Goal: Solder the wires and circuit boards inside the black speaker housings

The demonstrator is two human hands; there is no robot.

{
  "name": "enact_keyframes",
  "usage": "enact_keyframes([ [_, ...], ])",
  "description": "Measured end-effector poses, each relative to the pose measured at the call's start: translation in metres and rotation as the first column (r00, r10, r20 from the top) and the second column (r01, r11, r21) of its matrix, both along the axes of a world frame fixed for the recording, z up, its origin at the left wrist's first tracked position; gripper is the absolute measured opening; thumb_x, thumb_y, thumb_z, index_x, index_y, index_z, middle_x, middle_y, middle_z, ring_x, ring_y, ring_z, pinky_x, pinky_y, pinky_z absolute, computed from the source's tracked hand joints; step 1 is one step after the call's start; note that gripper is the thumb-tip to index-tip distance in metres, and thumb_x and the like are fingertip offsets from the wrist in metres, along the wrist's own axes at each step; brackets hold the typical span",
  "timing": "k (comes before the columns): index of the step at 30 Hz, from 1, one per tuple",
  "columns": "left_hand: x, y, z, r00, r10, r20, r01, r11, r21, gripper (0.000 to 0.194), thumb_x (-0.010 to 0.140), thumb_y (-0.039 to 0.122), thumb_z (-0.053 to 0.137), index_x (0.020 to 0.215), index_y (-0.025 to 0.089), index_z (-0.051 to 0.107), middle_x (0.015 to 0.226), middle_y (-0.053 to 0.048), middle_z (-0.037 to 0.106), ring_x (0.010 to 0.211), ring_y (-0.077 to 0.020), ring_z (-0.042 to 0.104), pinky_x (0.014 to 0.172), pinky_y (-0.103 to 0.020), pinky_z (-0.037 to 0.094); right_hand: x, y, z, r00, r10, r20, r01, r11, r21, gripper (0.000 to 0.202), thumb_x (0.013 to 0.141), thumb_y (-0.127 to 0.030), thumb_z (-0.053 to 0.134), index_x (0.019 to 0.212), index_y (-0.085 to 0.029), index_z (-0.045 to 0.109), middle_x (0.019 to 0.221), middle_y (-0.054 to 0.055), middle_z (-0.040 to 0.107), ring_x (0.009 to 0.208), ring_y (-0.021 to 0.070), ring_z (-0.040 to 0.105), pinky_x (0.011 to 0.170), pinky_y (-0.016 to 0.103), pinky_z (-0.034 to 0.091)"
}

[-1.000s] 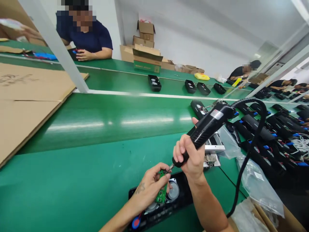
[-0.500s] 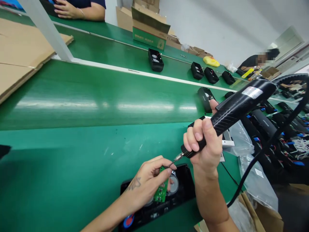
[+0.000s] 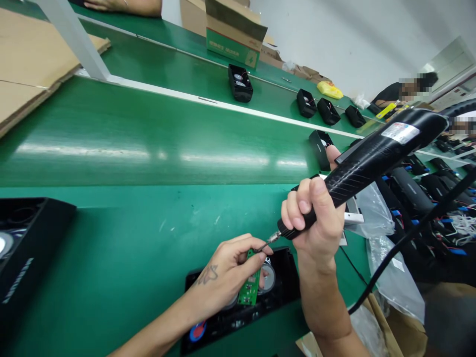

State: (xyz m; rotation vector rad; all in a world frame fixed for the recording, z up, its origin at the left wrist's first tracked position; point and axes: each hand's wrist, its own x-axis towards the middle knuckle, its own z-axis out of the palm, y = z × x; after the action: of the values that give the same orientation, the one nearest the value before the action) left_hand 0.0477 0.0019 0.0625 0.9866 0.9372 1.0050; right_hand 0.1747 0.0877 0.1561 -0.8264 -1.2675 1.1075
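Note:
My right hand (image 3: 316, 213) is wrapped round a black electric screwdriver (image 3: 372, 156), tilted down to the left with its cable trailing at the right. Its thin bit reaches the fingertips of my left hand (image 3: 230, 267), at the upper end of a green circuit board (image 3: 250, 287). That board is pinched between the left thumb and fingers, over an open black speaker housing (image 3: 275, 302) on the bench. Inside the housing sit round grey speaker drivers (image 3: 267, 277) and a blue-and-red round part (image 3: 198, 331). Whether a screw sits at the bit is too small to tell.
Another black housing (image 3: 37, 248) lies at the left edge. A green belt (image 3: 148, 134) runs behind, with several housings beyond its white rail (image 3: 208, 101). Cardboard (image 3: 33, 59) lies upper left. Plastic bags (image 3: 394, 282) and many black units crowd the right. Co-workers are across.
A black housing has come further into view at the left edge. The screwdriver's rear end has shifted slightly right and up, while its bit stays at my left fingertips by the board.

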Motion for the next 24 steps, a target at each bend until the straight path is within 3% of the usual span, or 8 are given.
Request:
enact_keyframes([
  [5, -0.0006, 0.0002, -0.0005, 0.999, 0.012, -0.042, -0.012, 1.000, -0.012, 0.025, 0.097, 0.045, 0.070, 0.100, 0.024, 0.082, 0.090, -0.001, 0.069, 0.064, -0.0135, 0.068, 0.060, -0.026, 0.054, 0.0004, -0.0027, -0.0016, 0.999, 0.004, -0.046, -0.004, 1.000, 0.010, 0.033, 0.101, -0.047, 0.072, 0.132, -0.038, 0.063, 0.064, -0.010, 0.035, 0.037, 0.0073, 0.038, 0.035, 0.023, 0.036],
  [11, 0.0009, 0.0011, 0.0001, 1.000, 0.029, 0.002, -0.029, 0.999, -0.023, 0.021, 0.095, 0.042, 0.072, 0.100, 0.024, 0.081, 0.088, -0.001, 0.071, 0.065, -0.0143, 0.071, 0.061, -0.026, 0.053, -0.0018, -0.0072, -0.0020, 0.999, -0.037, -0.002, 0.037, 0.999, 0.028, 0.031, 0.102, -0.049, 0.070, 0.130, -0.039, 0.065, 0.063, -0.010, 0.035, 0.037, 0.0078, 0.039, 0.035, 0.024, 0.037],
  [19, -0.0004, 0.0022, -0.0007, 1.000, 0.018, -0.014, -0.018, 1.000, 0.001, 0.025, 0.099, 0.044, 0.069, 0.102, 0.021, 0.080, 0.085, 0.001, 0.068, 0.063, -0.0132, 0.070, 0.061, -0.025, 0.052, -0.0041, -0.0061, -0.0044, 0.995, 0.004, -0.101, -0.004, 1.000, 0.003, 0.044, 0.096, -0.037, 0.078, 0.137, -0.035, 0.060, 0.061, -0.012, 0.042, 0.035, 0.0069, 0.040, 0.034, 0.022, 0.036],
  [24, -0.0022, 0.0038, 0.0020, 1.000, 0.000, -0.027, 0.001, 0.999, 0.033, 0.024, 0.100, 0.041, 0.066, 0.100, 0.021, 0.080, 0.085, 0.001, 0.066, 0.064, -0.0109, 0.069, 0.062, -0.023, 0.051, -0.0039, -0.0042, -0.0067, 0.985, 0.061, -0.161, -0.059, 0.998, 0.012, 0.040, 0.097, -0.028, 0.075, 0.134, -0.036, 0.060, 0.060, -0.013, 0.047, 0.035, 0.0062, 0.041, 0.035, 0.020, 0.037],
])
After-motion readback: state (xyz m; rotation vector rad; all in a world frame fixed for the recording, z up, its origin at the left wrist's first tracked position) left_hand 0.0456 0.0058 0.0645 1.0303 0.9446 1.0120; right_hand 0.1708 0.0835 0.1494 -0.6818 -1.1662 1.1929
